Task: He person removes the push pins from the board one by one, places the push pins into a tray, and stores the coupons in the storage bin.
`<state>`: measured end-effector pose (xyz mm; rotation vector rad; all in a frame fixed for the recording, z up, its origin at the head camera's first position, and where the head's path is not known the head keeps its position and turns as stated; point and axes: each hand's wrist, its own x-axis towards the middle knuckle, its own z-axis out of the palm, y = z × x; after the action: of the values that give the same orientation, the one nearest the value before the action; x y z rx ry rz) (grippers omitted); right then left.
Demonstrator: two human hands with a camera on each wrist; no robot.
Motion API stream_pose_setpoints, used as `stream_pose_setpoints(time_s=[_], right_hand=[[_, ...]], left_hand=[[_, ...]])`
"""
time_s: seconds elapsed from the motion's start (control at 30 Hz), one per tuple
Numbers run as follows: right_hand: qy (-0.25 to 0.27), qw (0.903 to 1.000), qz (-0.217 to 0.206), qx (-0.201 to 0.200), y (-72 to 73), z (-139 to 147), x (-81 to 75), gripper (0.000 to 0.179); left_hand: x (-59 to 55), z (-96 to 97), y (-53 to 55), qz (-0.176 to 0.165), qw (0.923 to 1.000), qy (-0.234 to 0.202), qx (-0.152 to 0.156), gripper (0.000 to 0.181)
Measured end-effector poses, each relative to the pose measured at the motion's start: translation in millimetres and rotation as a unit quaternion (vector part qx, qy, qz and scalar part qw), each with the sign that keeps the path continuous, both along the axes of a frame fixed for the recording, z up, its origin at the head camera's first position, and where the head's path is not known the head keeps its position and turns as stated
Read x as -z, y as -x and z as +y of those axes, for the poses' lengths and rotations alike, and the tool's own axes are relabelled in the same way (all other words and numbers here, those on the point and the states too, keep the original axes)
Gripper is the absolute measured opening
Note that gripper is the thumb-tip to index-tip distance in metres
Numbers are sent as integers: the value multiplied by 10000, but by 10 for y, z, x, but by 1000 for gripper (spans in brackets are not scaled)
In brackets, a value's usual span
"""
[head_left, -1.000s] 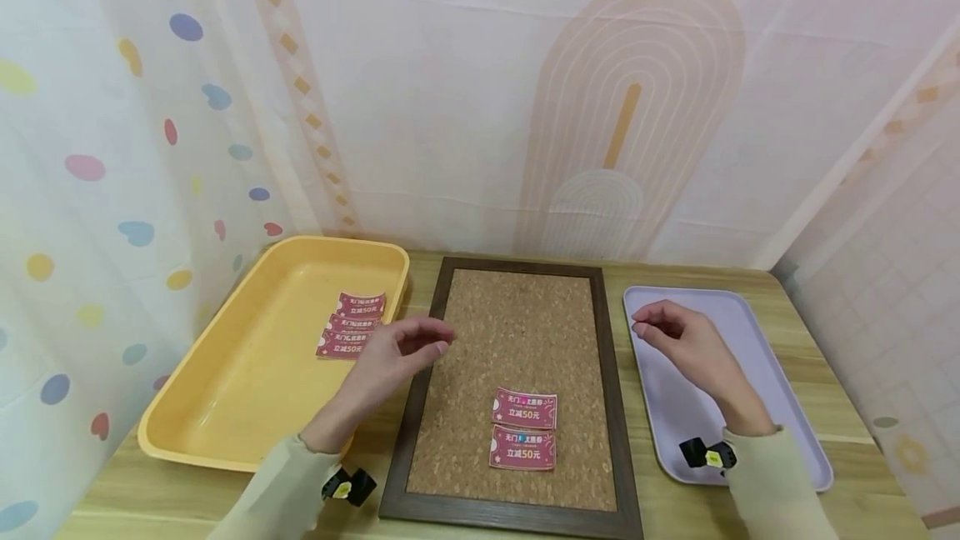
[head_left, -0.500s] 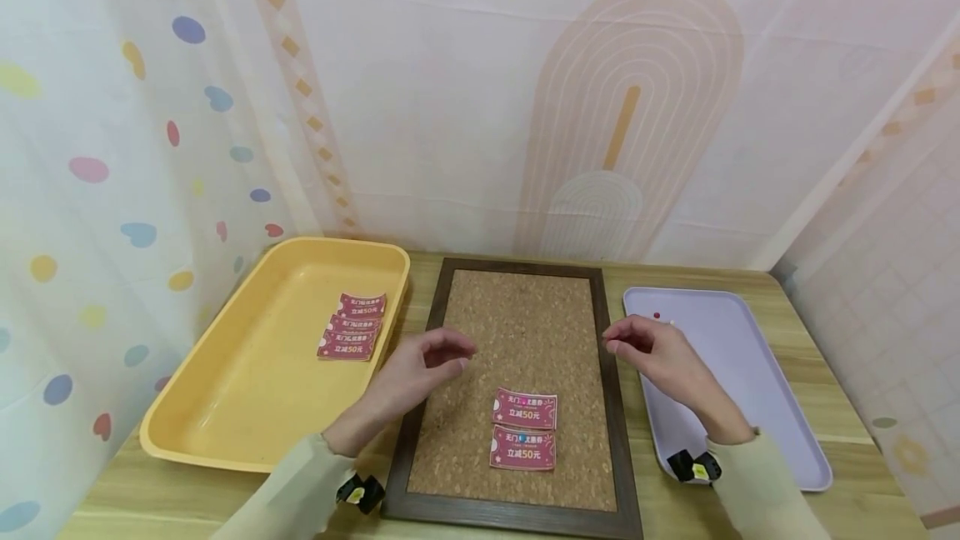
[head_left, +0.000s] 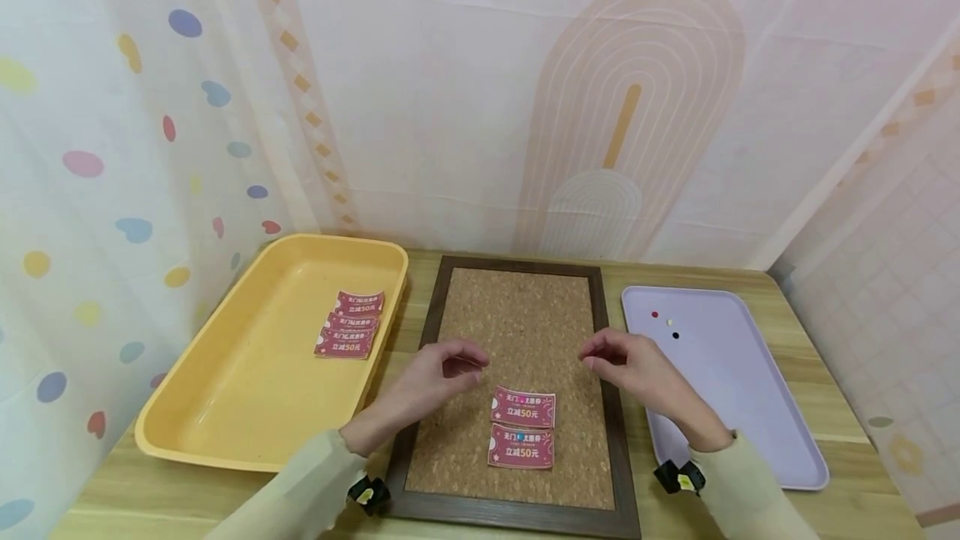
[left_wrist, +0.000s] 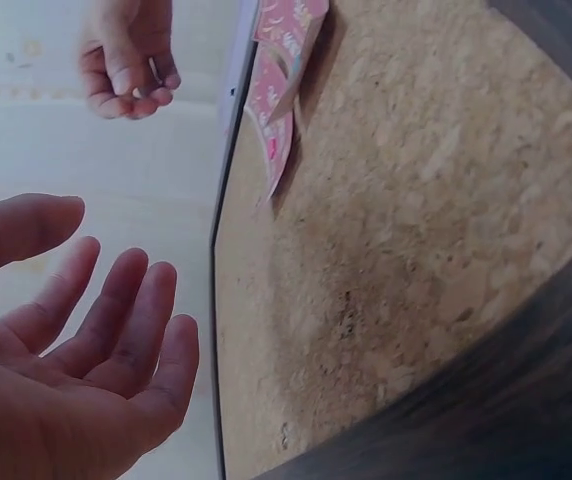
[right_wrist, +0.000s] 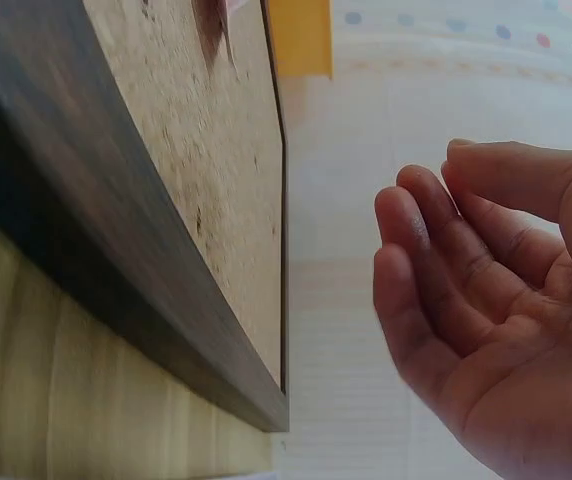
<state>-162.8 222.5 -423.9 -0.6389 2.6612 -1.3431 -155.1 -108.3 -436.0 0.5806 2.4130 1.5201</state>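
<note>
My left hand (head_left: 450,369) hovers over the left part of the cork board (head_left: 525,315), thumb and fingers apart with nothing between them, as the left wrist view also shows. Above the board's right edge, my right hand (head_left: 628,365) has loosely bent fingers, thumb tip close to the forefinger, and no object shows in it. Two pink-red coupons lie one below the other on the board. The upper coupon (head_left: 523,415) carries a pink pushpin (head_left: 522,399), the lower coupon (head_left: 521,452) a blue pushpin (head_left: 521,437). In the left wrist view the coupons curl up from the cork.
Left of the board stands a deep yellow tray (head_left: 247,407) holding three overlapping coupons (head_left: 348,325). A shallow lilac tray (head_left: 750,407) on the right holds a red pushpin (head_left: 655,315), a pale pushpin (head_left: 670,322) and a black pushpin (head_left: 676,335). A dark wooden frame (head_left: 517,511) borders the cork.
My left hand has moved right from beside the yellow tray to over the board. My right hand has moved left and down from the lilac tray, uncovering the three pushpins there.
</note>
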Motion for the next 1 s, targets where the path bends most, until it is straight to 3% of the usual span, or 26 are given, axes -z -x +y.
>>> stream_pose_setpoints(time_s=[0.47,1.0], right_hand=[[-23,9983,-75,-578,-31,-183,53,11],[-423,9954,-13,-862,-26,-384,120,8]], left_hand=[[82,84,11,-27,9985,331,434,25],[170,229,92,-66,9959,770,480,26]])
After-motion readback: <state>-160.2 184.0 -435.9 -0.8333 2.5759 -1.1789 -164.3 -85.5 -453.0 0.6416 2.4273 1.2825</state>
